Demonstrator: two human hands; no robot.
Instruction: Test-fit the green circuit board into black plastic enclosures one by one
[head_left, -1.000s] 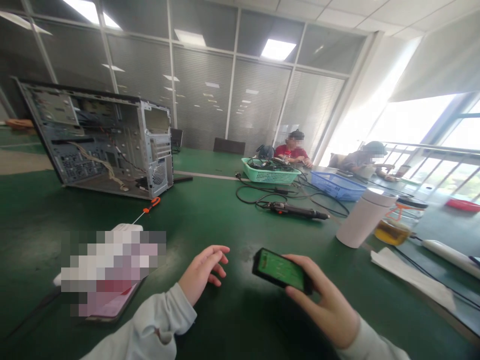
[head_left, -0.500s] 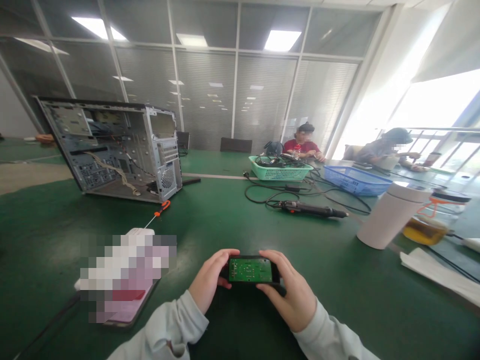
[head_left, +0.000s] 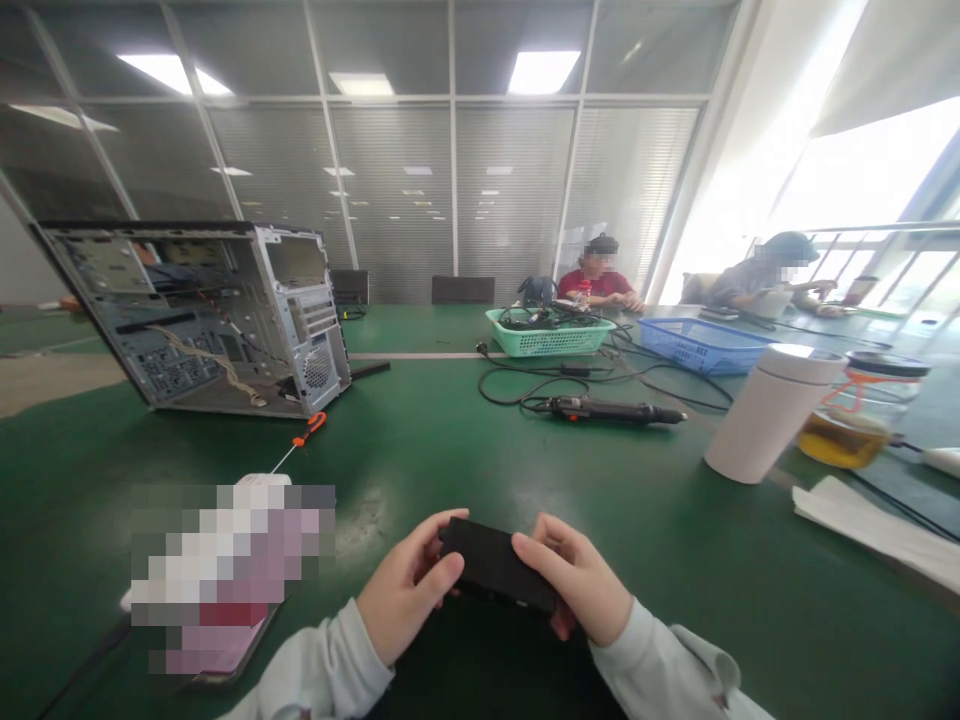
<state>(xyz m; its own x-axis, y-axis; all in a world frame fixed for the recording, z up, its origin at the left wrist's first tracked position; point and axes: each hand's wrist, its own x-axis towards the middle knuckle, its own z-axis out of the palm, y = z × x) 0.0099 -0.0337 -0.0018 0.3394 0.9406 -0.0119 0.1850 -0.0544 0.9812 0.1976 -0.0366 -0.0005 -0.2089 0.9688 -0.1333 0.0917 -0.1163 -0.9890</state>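
We place everything here by the open computer case (head_left: 319, 320), which stands on the green tabletop (head_left: 420, 450). Nearer to us than the case and off to its right, our two hands share a black box (head_left: 491, 565), dark face up. Our left hand (head_left: 409, 590) grips the end closer to the case, thumb near the top face and fingers around the far edge. Our right hand (head_left: 581, 585) pinches the end farther from the case, thumb pressed on top and a fingertip showing below. We cannot tell whether the box touches the tabletop.

Just in front of the case's near corner lies an orange-handled tool (head_left: 309, 428); nearer to us than that, we see a flat pink item (head_left: 217, 645), mostly blurred out. Well to the right of the case lies a black power tool (head_left: 615, 411) with its cable, and behind that a green basket (head_left: 551, 342) holding cables. Farther right from the case come a blue basket (head_left: 697, 350), a white tumbler (head_left: 772, 415) and a jar (head_left: 847, 440) of amber liquid.
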